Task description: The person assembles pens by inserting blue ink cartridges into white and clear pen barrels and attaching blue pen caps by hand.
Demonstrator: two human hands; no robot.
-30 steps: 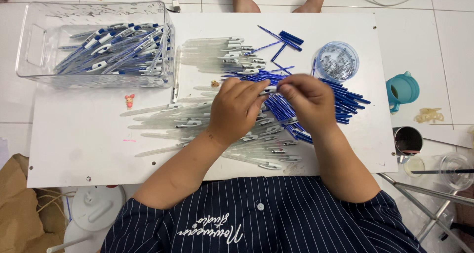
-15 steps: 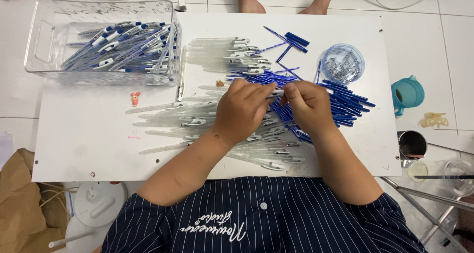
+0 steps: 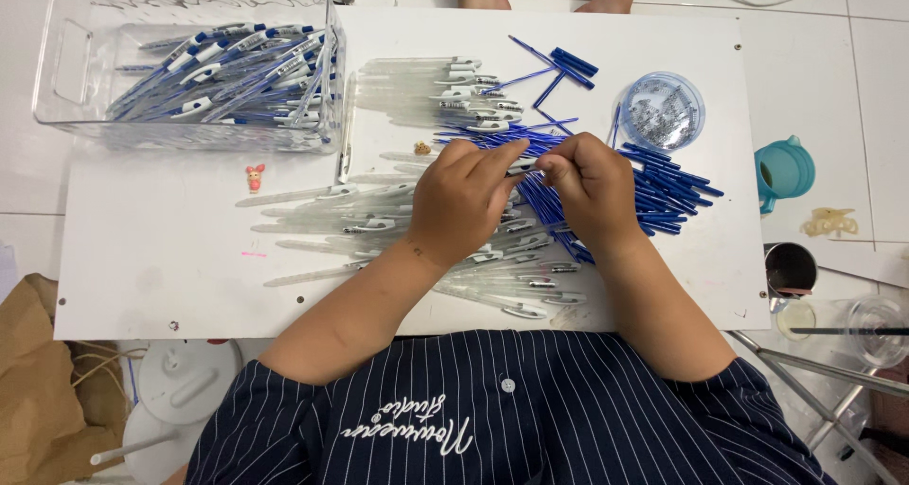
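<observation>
Single view, from the camera on my head, looking almost straight down. My striped shirt [image 3: 492, 419] fills the bottom edge, so the top of the frame lies away from me. The view is near enough to take in the whole white board [image 3: 142, 258] with a margin of tiled floor [image 3: 852, 40] around it. My left hand [image 3: 461, 201] and right hand [image 3: 592, 189] sit close to the centre. With one camera only, no region is shared between views.
</observation>
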